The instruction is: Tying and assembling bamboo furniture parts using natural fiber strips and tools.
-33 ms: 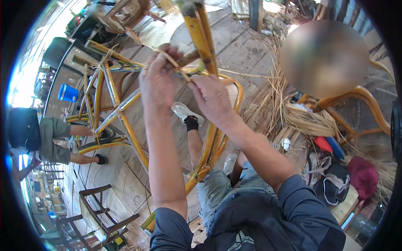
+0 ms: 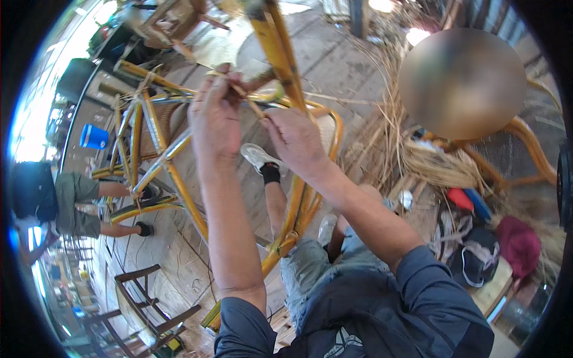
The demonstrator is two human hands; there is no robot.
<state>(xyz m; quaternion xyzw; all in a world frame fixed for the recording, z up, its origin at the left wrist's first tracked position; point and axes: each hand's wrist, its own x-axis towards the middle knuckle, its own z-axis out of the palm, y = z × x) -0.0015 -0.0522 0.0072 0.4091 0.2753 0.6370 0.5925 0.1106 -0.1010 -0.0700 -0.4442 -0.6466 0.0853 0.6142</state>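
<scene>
My left hand (image 2: 216, 116) is raised over a yellow-brown cane furniture frame (image 2: 288, 238), its fingertips pinching a thin, pale cane strip (image 2: 255, 107). Lower down, the strip's other end sits between the thumb and fingers of my right hand (image 2: 296, 138). Between the two hands the strip runs short and slanted. Just beyond them, a thick yellow pole (image 2: 274, 45) of the frame rises toward the top of the view, with a crosspiece joining it by my left fingers. My left fingertips are partly blurred.
Loose cane strips (image 2: 382, 128) and a coiled bundle (image 2: 439, 167) lie on the plank floor to the right. A dark red cap (image 2: 519, 246) is at lower right. Left stand a blue container (image 2: 94, 136), a dark wooden chair (image 2: 146, 304) and another person (image 2: 77, 200). A blurred round patch hides the upper right.
Both hands have shifted slightly left in the view, still gripping the strip. The frame and background have shifted a little too.
</scene>
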